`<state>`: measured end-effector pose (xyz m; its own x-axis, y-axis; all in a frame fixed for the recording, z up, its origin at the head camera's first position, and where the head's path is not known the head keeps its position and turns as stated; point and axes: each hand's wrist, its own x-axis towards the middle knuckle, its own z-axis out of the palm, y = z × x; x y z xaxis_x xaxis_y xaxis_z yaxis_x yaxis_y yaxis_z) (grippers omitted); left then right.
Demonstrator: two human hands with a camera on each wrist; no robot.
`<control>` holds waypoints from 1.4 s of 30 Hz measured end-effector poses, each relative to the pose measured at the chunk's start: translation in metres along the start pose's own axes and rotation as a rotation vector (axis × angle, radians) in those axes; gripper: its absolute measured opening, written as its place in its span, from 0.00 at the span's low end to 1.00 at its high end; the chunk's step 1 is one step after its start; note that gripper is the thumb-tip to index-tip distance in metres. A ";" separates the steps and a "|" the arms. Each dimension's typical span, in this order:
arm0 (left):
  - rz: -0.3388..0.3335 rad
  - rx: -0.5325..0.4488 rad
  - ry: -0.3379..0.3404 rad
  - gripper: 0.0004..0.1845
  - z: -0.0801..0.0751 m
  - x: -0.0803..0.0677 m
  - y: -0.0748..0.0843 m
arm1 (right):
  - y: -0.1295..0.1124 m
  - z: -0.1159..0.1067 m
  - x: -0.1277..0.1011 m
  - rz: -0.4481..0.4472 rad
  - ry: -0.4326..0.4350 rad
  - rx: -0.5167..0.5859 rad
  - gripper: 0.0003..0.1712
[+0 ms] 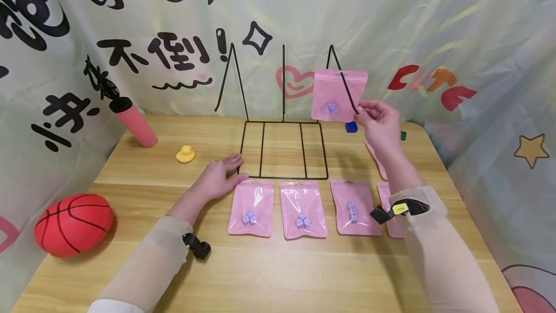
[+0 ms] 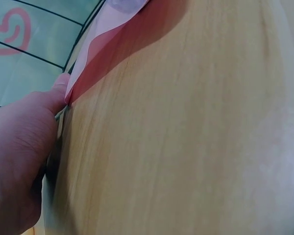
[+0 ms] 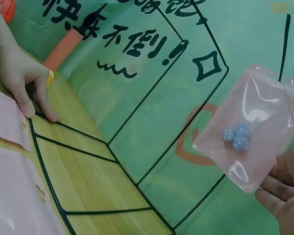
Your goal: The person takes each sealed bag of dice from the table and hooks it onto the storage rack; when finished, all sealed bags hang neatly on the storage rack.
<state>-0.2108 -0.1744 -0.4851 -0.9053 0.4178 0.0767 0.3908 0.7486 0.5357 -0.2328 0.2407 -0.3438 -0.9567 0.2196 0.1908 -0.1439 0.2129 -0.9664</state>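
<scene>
My right hand (image 1: 364,113) pinches the lower right corner of a pink pouch (image 1: 338,94) with small lilac dice inside and holds it up at the right upright of a black wire rack (image 1: 282,177). The right wrist view shows this pouch (image 3: 255,127) hanging from my fingers (image 3: 284,196) in front of the backdrop. My left hand (image 1: 226,170) lies flat on the table with straight fingers touching the rack's front left corner. In the left wrist view my left hand (image 2: 19,156) has its thumb against the edge of a lying pink pouch (image 2: 108,29).
Three pink pouches (image 1: 252,206) (image 1: 303,210) (image 1: 354,206) lie in a row before the rack, another partly under my right arm. A red ball (image 1: 74,223), yellow duck (image 1: 185,153), pink bottle (image 1: 134,122) and blue cube (image 1: 351,127) stand around on the wooden table (image 1: 278,264).
</scene>
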 end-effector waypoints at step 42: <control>-0.018 -0.005 0.006 0.35 0.002 0.000 -0.002 | 0.077 -0.136 -0.016 0.242 -0.200 -0.629 0.39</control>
<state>-0.2115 -0.1745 -0.4882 -0.9134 0.4007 0.0721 0.3732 0.7533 0.5416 -0.1937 0.3833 -0.3974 -0.9803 0.1636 -0.1108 0.1947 0.7039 -0.6830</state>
